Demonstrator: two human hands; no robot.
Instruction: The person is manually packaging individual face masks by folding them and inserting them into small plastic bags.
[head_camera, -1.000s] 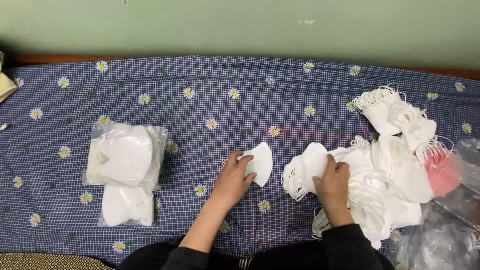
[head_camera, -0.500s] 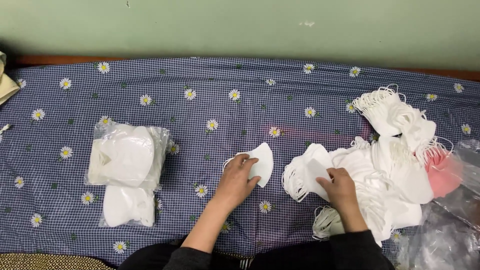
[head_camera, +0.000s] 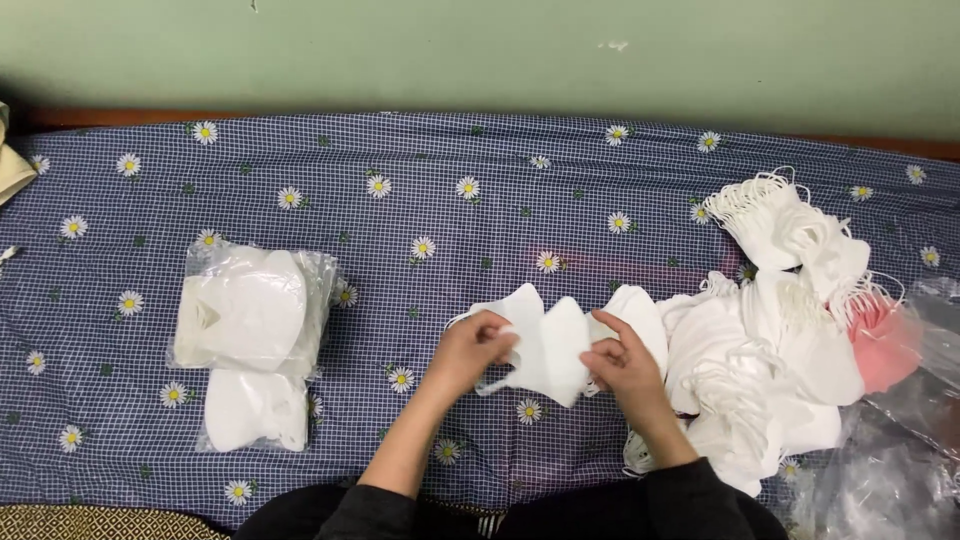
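White fabric is held between both hands: a folded face mask is gripped at the middle of the daisy-print cloth, near its front edge. The left hand is closed on the mask's left side, fingers curled over the edge with the thumb on top. The right hand is pinched on the mask's right edge, thumb and forefinger together, the other fingers loosely bent. Both forearms are seen in dark sleeves at the near edge of the cloth.

Just right of the held mask, a second white mask is seen lying flat, partly behind the right hand. Further right, a loose heap of white masks is spread on the cloth, touching that second mask. A pink item is lodged at the heap's right side, beside crumpled clear plastic.

Well to the left of the held mask, two clear bags of masks are laid on the cloth, one touching the other.

Beyond the cloth's far edge, a wooden strip and a pale green wall are noted.
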